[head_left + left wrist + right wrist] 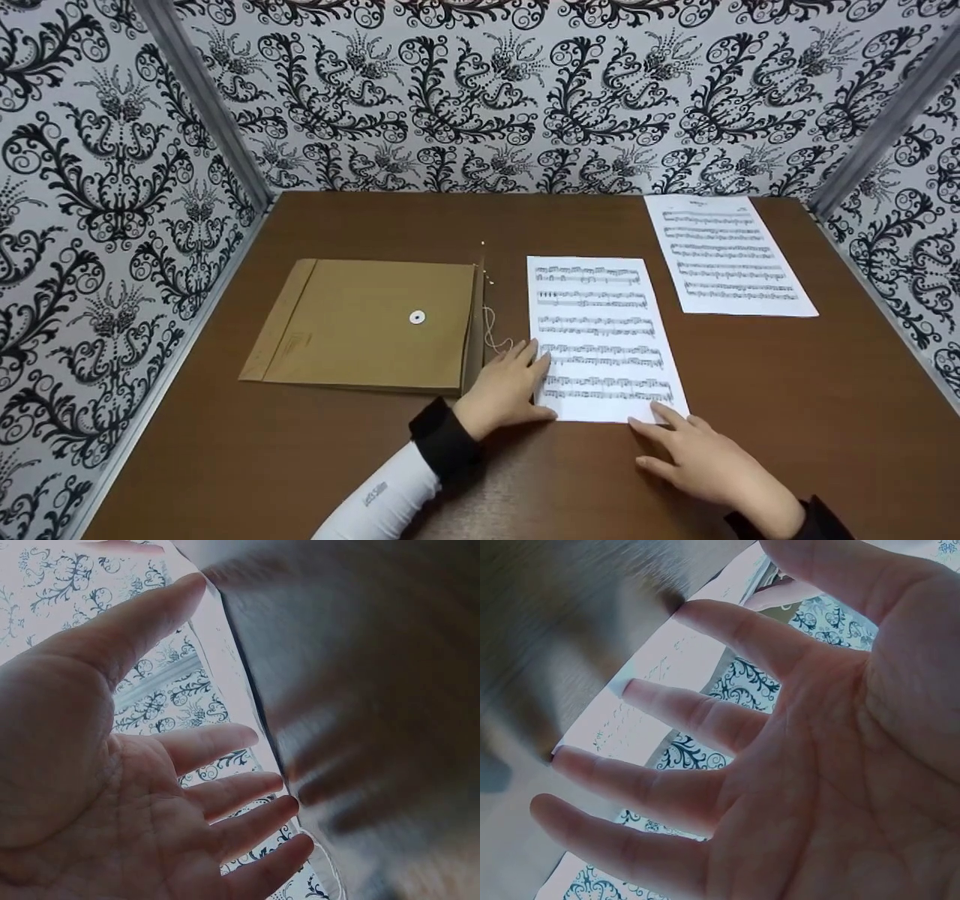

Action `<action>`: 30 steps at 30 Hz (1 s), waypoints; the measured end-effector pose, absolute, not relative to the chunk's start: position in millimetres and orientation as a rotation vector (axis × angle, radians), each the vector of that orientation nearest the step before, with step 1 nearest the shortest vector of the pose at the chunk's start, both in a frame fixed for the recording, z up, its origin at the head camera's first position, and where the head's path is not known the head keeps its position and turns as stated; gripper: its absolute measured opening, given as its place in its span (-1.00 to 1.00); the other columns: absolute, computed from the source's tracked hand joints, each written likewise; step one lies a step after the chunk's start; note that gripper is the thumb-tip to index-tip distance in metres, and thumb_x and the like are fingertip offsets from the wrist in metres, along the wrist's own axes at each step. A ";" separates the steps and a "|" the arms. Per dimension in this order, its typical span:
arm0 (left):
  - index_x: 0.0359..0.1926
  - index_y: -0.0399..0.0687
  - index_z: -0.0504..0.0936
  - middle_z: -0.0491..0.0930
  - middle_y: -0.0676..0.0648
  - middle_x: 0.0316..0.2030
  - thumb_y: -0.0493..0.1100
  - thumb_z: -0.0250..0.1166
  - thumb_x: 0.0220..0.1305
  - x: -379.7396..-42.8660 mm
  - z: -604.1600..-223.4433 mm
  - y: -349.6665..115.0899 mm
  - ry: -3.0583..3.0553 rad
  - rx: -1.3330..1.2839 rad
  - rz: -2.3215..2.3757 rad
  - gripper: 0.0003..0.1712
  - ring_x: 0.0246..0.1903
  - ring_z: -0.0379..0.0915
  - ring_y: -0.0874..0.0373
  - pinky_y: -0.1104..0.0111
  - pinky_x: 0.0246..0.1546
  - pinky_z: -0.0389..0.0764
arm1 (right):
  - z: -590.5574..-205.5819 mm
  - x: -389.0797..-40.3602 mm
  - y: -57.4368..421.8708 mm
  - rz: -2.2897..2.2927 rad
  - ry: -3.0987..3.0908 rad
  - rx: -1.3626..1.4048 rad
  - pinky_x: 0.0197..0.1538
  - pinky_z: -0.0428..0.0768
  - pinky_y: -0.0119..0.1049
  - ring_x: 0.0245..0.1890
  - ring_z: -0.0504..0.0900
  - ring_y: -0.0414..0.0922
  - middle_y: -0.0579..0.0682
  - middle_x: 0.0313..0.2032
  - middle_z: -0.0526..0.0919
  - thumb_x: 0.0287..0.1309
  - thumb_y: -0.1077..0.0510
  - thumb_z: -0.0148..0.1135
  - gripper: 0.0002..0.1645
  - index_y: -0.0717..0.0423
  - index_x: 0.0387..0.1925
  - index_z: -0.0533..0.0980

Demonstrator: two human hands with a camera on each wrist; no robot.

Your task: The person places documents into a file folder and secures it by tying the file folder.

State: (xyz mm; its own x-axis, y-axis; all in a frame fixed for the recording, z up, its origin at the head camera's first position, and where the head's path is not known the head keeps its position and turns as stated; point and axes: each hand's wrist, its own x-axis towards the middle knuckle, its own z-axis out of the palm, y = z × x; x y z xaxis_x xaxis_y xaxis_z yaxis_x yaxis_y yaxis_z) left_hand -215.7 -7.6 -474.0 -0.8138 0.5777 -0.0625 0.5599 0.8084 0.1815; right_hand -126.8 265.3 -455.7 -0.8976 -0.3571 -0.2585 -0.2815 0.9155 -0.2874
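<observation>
Sheet music (604, 337) lies flat on the brown table (847, 397), print upward, between a brown envelope (375, 326) and a second page (731, 259). We find the left hand (504, 386) at its left side, fingertips on the edge and thumb by the near left corner. The right hand (701, 457) rests at the near right corner. Both hands have their fingers extended and apart, clamped on nothing. We cannot tell whether one leaf or several lie there.

We judge the step to be steadying or squaring the paper. We advise light, even pressure from both sides, with fingertips kept to the margins; pushing inward too hard could bow the paper, and lifting one corner alone could crease it.

On clearance, we note a narrow gap on the left, where a loose string (489, 330) lies near the left fingertips and might snag. The second page stands apart from the near one, its top close to the patterned wall (480, 97). Wider room lies to the right, below that page. The table's near edge is out of view.
</observation>
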 end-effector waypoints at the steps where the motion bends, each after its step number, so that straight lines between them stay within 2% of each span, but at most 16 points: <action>1: 0.47 -0.09 0.38 0.30 -0.25 0.52 0.30 0.47 0.12 -215.8 -474.0 -7.7 2.876 0.913 0.232 0.02 0.51 0.27 -0.15 0.07 0.49 0.39 | -455.8 -126.3 264.9 -0.350 2.770 -0.475 0.05 0.56 0.41 0.18 0.48 0.59 0.43 0.37 0.41 0.32 -0.16 0.29 -0.36 0.01 0.34 0.53; 9: 0.45 -0.11 0.40 0.30 -0.26 0.51 0.26 0.48 0.13 -215.7 -473.4 -7.6 2.854 0.912 0.263 -0.02 0.51 0.27 -0.15 0.08 0.50 0.37 | -449.4 -132.8 272.1 -0.443 2.753 -0.515 0.08 0.56 0.37 0.13 0.58 0.48 0.44 0.29 0.50 0.34 -0.13 0.27 -0.39 0.12 0.29 0.55; 15: 0.45 -0.12 0.40 0.30 -0.27 0.51 0.24 0.49 0.14 -214.0 -471.5 -7.1 2.847 0.899 0.267 -0.03 0.52 0.26 -0.14 0.10 0.48 0.41 | -443.1 -147.0 282.9 -0.608 2.760 -0.483 0.18 0.55 0.31 0.24 0.57 0.35 0.39 0.27 0.55 0.40 -0.16 0.20 -0.31 0.23 0.33 0.48; 19: 0.42 -0.12 0.42 0.32 -0.26 0.50 0.24 0.48 0.14 -213.4 -470.3 -6.4 2.850 0.899 0.243 -0.05 0.51 0.28 -0.13 0.12 0.47 0.42 | -440.2 -163.0 291.6 -0.711 2.751 -0.458 0.23 0.54 0.27 0.27 0.55 0.34 0.42 0.29 0.52 0.44 -0.16 0.16 -0.24 0.34 0.37 0.40; 24: 0.37 -0.13 0.45 0.34 -0.28 0.48 0.25 0.49 0.12 -212.3 -469.3 -5.4 2.848 0.911 0.235 -0.08 0.49 0.30 -0.15 0.13 0.48 0.40 | -440.8 -186.8 302.8 -0.837 2.712 -0.394 0.18 0.60 0.20 0.23 0.59 0.34 0.48 0.32 0.47 0.48 -0.11 0.12 -0.19 0.46 0.42 0.28; 30: 0.37 -0.16 0.45 0.33 -0.29 0.48 0.25 0.50 0.11 -209.7 -468.1 -4.8 2.852 0.910 0.226 -0.07 0.49 0.30 -0.14 0.14 0.49 0.40 | -446.5 -216.7 313.2 -0.986 2.674 -0.339 0.28 0.56 0.24 0.32 0.46 0.46 0.60 0.33 0.38 0.53 0.00 0.07 -0.19 0.58 0.43 0.15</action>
